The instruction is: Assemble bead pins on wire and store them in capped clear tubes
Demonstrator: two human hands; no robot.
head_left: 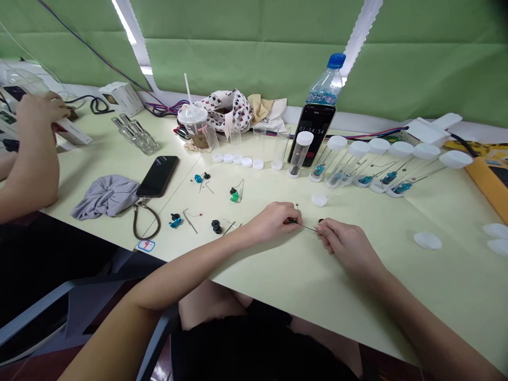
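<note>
While the left hand [275, 219] and right hand [344, 241] pinch a thin rod [308, 228], the propped phone [320, 119] reads 01:14:54.

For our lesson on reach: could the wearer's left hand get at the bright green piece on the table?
Probably yes: the bright green piece lies near the left hand, with just a thin bent wire between, though its grip looks occupied by a dark piece.
</note>
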